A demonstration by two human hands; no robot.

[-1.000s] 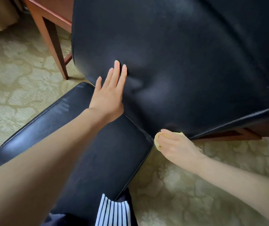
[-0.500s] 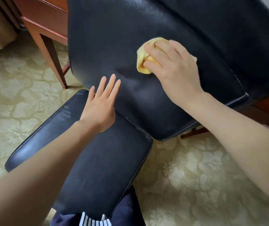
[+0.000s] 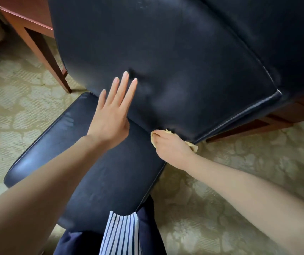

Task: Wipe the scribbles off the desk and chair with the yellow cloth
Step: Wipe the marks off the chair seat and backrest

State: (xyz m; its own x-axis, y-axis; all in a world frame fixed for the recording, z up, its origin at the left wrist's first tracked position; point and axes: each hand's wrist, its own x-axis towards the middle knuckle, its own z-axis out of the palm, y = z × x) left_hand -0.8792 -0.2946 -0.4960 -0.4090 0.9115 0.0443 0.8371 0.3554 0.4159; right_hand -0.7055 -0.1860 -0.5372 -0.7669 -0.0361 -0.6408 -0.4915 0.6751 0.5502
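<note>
Your left hand (image 3: 110,115) lies flat with its fingers straight and a little apart. The fingertips press on the lower part of the black leather chair backrest (image 3: 184,57), and the heel of the palm sits over the line where the backrest meets the chair seat (image 3: 92,173); it holds nothing. Your right hand (image 3: 172,148) is lower and to the right, its fingers curled tight round the yellow cloth (image 3: 193,145). The cloth is bunched up so that only small folds show at the knuckles and behind the wrist. It is pressed against the bottom edge of the backrest, just beside the rear right corner of the seat and near the white stitching (image 3: 239,115) that runs along that edge. Faint pale smears (image 3: 68,120) show on the seat's left side, well apart from the cloth, and a few light flecks (image 3: 143,5) sit near the top of the backrest; you cannot tell whether either is a scribble. The reddish wooden desk (image 3: 27,17) stands behind the chair at upper left, with one desk leg (image 3: 46,56) coming down to the patterned beige carpet (image 3: 249,172). A striped garment (image 3: 120,234) hangs at the seat's front edge.
</note>
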